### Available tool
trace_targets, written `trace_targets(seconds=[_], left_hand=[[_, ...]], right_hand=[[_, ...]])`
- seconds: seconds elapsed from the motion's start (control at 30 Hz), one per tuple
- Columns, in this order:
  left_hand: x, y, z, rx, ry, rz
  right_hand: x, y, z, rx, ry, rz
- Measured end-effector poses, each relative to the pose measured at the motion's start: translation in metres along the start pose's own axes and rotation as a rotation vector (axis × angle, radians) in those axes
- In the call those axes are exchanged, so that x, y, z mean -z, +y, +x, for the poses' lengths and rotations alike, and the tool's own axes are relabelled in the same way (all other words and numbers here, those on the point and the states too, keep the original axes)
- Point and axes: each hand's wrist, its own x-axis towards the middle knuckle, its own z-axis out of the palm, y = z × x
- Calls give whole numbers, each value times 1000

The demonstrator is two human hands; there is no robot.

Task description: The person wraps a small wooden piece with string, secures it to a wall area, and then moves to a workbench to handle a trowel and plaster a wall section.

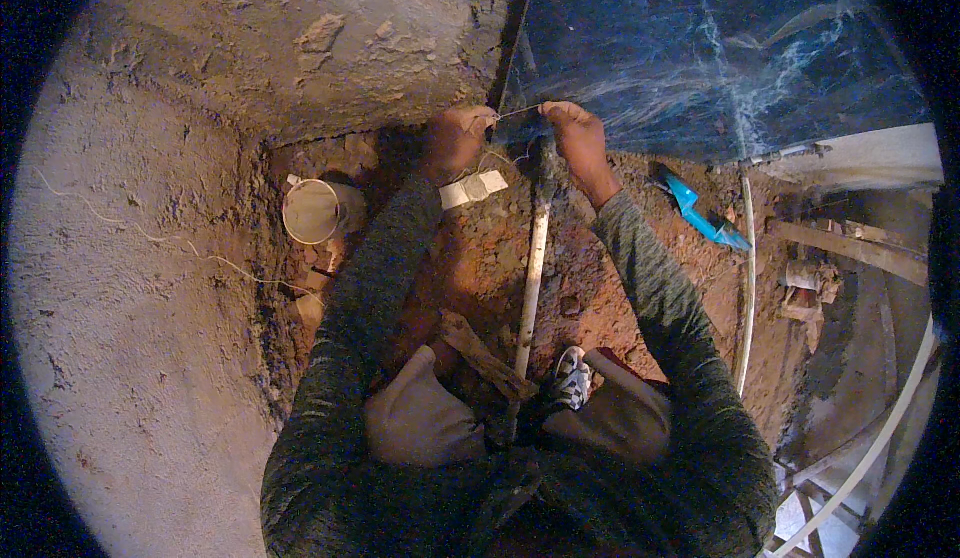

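Observation:
A thin pale string (519,112) is stretched between my two hands, in front of the lower left corner of a dark blue veined slab (640,68). My left hand (463,140) pinches one end of it beside the rough wall. On the other side, my right hand (580,143) pinches the string at the slab's face. A loose length of it seems to hang below the fingers. Under my hands, a pale flat piece (474,190) with a greyish lump on it lies on the dirt. A whitish pipe (535,268) runs from near the slab toward my feet.
A white bucket (311,212) stands left by the plastered wall (120,238), where a thin cord (190,248) trails down. Right of my arm lie a bright blue plastic piece (700,216) and a second white pipe (748,288). Wood (485,358) lies between my legs; boards (850,248) lie far right.

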Motion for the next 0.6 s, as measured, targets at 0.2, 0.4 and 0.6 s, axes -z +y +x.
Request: trace_targets(seconds=[0.2,0.4,0.6], left_hand=[[0,20,-1,-55,46,52],[-7,16,-3,-15,119,119],[-10,18,-4,16,108,77]], right_hand=[[3,3,0,149,36,-138],[-2,2,1,245,46,-239],[0,-1,-2,299,63,-297]])
